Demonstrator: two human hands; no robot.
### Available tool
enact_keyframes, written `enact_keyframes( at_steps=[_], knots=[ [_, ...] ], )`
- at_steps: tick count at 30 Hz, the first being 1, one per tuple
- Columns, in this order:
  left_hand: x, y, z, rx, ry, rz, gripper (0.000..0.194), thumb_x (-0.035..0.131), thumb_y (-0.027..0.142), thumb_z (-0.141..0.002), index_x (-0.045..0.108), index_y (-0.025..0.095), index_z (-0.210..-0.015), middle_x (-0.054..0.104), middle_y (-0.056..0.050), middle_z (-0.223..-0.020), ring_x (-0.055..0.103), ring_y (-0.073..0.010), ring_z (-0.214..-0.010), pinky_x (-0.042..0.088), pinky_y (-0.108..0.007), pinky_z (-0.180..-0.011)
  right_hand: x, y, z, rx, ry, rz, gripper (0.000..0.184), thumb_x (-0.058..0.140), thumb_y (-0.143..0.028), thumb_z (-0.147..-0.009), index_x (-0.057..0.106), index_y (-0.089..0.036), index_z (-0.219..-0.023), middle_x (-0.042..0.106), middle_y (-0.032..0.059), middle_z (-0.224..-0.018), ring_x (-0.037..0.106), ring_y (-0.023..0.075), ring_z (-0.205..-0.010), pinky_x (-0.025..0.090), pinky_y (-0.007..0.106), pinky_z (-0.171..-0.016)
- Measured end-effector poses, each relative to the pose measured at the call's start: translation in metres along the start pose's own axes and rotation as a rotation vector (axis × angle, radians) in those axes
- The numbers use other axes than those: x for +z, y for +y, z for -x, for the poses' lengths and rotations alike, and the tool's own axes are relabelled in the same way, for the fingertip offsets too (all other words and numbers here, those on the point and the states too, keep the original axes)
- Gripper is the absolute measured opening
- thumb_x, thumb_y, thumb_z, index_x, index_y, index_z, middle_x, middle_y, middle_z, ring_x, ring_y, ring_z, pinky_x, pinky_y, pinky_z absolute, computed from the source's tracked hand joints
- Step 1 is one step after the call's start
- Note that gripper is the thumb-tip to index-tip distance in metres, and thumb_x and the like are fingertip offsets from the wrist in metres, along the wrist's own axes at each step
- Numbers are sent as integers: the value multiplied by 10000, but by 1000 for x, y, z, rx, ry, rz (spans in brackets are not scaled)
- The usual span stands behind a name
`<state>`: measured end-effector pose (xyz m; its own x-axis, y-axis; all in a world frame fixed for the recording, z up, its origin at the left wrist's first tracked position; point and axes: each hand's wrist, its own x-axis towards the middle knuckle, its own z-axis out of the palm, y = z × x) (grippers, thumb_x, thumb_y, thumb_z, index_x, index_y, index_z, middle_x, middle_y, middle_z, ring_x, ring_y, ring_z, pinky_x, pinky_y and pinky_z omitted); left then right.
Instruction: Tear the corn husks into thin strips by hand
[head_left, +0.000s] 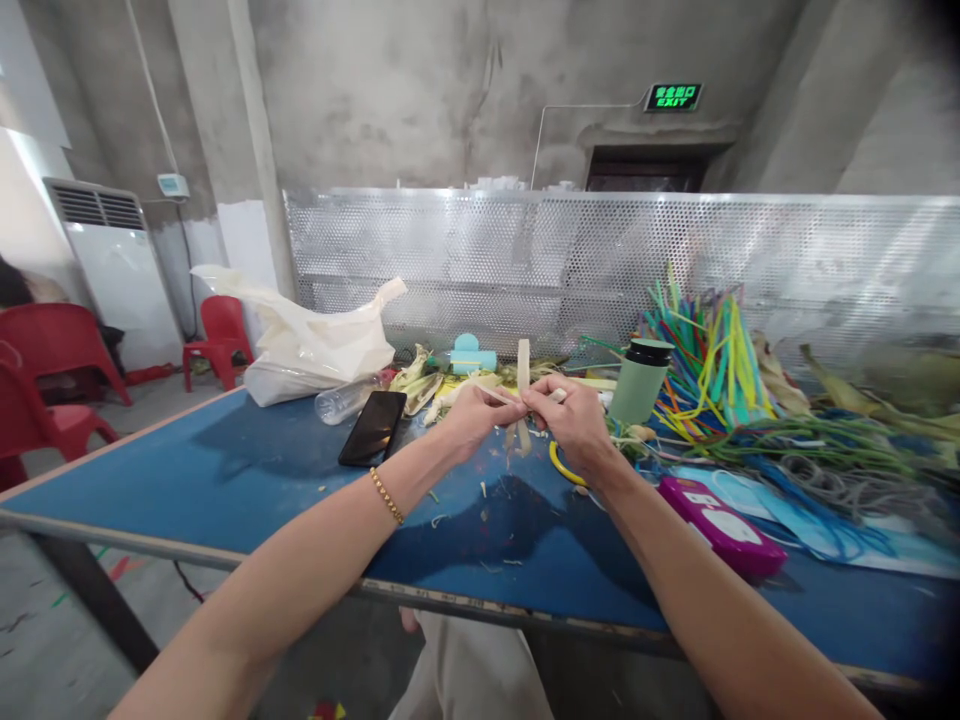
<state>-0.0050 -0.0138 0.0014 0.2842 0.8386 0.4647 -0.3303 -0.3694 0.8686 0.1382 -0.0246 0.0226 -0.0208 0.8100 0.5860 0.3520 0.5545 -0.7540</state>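
My left hand (474, 420) and my right hand (571, 415) meet over the middle of the blue table (292, 490). Both are closed, pinching a small bundle of flat, pale strips (523, 366) that looks like corn husk. One strip stands straight up between the fingertips, others stick out sideways, and their ends hang below. How the strips cross is hidden by my fingers. Beneath my right wrist a curved yellow handle (561, 466) shows in part. Small pale scraps (484, 490) lie scattered on the table under my hands.
At left are a black phone (373, 428), a clear bottle (341, 402) and a white plastic bag (322, 345). To the right stand a green jar (639, 385), colourful strips (720, 370), a purple box (720, 525) and grey cords (832, 485). Husks (415, 385) lie behind my hands.
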Motion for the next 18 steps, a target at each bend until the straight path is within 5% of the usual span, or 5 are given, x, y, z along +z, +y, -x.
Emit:
enact_keyframes(
  at_steps=[18],
  knots=[
    [-10, -4, -5, -30, -70, 14, 257, 786, 311, -638, 725, 92, -757, 655, -73, -697, 531, -121, -626, 376, -270, -605, -1, 3, -3, -28, -57, 36, 382, 612, -520, -755, 612, -155, -640, 504, -15, -441, 420, 107, -439, 327, 252, -475]
  ],
)
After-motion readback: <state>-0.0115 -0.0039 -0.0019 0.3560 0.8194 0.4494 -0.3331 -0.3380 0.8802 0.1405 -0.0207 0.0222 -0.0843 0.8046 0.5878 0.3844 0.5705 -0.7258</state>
